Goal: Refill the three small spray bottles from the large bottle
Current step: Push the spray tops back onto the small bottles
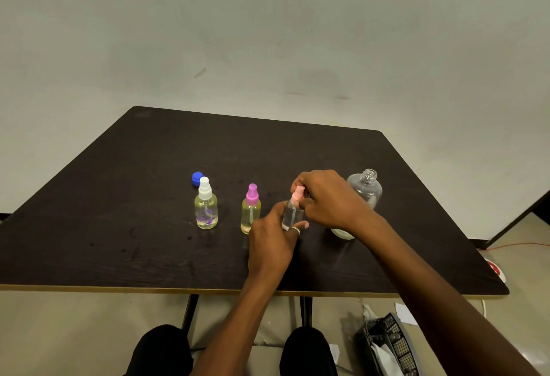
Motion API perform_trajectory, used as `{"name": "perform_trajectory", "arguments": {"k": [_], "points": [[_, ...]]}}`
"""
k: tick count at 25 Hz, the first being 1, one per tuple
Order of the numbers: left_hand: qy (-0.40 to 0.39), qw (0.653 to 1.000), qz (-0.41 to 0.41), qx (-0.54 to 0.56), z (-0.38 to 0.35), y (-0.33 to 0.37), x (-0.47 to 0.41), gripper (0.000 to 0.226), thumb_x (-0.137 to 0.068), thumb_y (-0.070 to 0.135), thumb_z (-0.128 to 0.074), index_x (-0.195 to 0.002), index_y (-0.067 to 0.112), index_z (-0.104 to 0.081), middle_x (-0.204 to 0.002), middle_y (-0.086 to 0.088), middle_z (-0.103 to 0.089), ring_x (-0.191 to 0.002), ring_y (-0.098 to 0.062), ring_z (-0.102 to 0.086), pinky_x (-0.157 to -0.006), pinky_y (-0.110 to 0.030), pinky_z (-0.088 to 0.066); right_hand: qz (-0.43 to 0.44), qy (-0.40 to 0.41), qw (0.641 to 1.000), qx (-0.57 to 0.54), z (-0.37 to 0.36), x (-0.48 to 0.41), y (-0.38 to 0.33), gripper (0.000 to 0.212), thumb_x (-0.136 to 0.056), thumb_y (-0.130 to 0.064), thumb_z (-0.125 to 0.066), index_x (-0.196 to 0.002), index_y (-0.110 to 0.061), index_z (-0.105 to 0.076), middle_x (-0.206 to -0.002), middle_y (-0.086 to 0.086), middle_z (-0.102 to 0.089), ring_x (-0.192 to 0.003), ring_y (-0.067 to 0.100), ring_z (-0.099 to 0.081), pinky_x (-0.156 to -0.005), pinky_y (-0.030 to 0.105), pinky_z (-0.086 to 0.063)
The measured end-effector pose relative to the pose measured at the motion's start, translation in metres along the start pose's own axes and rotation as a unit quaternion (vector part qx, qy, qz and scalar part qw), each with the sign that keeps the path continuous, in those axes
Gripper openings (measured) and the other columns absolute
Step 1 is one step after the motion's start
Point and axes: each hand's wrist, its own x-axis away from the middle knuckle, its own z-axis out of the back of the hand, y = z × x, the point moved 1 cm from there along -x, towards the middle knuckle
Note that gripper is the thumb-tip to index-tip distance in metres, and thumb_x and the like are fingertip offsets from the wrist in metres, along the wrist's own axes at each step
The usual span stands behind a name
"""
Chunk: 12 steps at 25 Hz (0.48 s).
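Observation:
Three small spray bottles stand in a row on the dark table (119, 197). The white-topped bottle (206, 207) on the left and the purple-topped bottle (251, 212) in the middle hold yellowish liquid. My left hand (272, 241) grips the body of the third small bottle (292, 215), which looks clear. Around its pink spray top (297, 195) my right hand (326, 197) pinches with curled fingers. The large clear bottle (364, 189) stands uncapped behind my right wrist, its lower part hidden. Its blue cap (197, 178) lies behind the white-topped bottle.
The table's front edge runs just before my knees. On the floor at the right sits a black mesh basket (390, 343) with paper, plus a red and white object (497, 268) and an orange cable. A plain wall stands behind the table.

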Motion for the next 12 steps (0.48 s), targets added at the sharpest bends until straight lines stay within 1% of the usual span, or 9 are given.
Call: {"name": "perform_trajectory", "arguments": {"k": [2, 5, 7, 9, 12], "points": [[0.002, 1.000, -0.003, -0.003, 0.0006, 0.0019, 0.0004, 0.043, -0.081, 0.032, -0.078, -0.120, 0.025, -0.062, -0.096, 0.008, -0.072, -0.083, -0.006, -0.068, -0.074, -0.028, -0.059, -0.008, -0.002, 1.000, -0.006, -0.0002, -0.0002, -0.0012, 0.022, -0.081, -0.009, -0.063, -0.101, -0.018, -0.064, -0.097, 0.001, -0.065, -0.084, 0.015, -0.060, -0.079, 0.033, -0.054], [-0.001, 1.000, -0.005, -0.007, 0.0018, 0.0053, 0.0010, 0.041, -0.082, 0.034, -0.077, -0.119, 0.026, -0.061, -0.094, 0.007, -0.072, -0.079, -0.006, -0.066, -0.070, -0.024, -0.056, -0.010, -0.012, 1.000, -0.004, 0.0012, -0.0015, -0.0031, 0.021, -0.082, -0.008, -0.063, -0.100, -0.020, -0.062, -0.097, 0.001, -0.063, -0.085, 0.015, -0.058, -0.078, 0.031, -0.052], [-0.004, 1.000, -0.002, -0.012, 0.0019, 0.0049, 0.0003, 0.044, -0.082, 0.037, -0.076, -0.121, 0.025, -0.059, -0.096, 0.007, -0.071, -0.080, -0.006, -0.066, -0.069, -0.025, -0.056, -0.006, -0.012, 1.000, 0.000, 0.0013, -0.0029, -0.0035, 0.022, -0.082, -0.009, -0.064, -0.100, -0.021, -0.061, -0.098, 0.001, -0.063, -0.086, 0.015, -0.058, -0.078, 0.031, -0.052], [-0.007, 1.000, 0.002, -0.022, 0.0018, 0.0040, -0.0001, 0.050, -0.081, 0.041, -0.076, -0.124, 0.024, -0.058, -0.097, 0.006, -0.072, -0.080, -0.007, -0.066, -0.070, -0.026, -0.057, -0.003, -0.011, 1.000, 0.008, 0.0021, -0.0041, -0.0039, 0.025, -0.083, -0.011, -0.065, -0.107, -0.019, -0.062, -0.103, 0.002, -0.065, -0.090, 0.017, -0.060, -0.080, 0.031, -0.052], [-0.012, 1.000, -0.002, -0.029, 0.0025, 0.0059, 0.0008, 0.058, -0.079, 0.045, -0.077, -0.128, 0.023, -0.055, -0.100, 0.005, -0.071, -0.082, -0.007, -0.066, -0.071, -0.025, -0.057, -0.006, -0.018, 1.000, 0.023, 0.0075, -0.0054, -0.0053, 0.038, -0.084, -0.015, -0.068, -0.121, -0.016, -0.060, -0.115, 0.005, -0.065, -0.098, 0.019, -0.061, -0.087, 0.032, -0.052]]}}
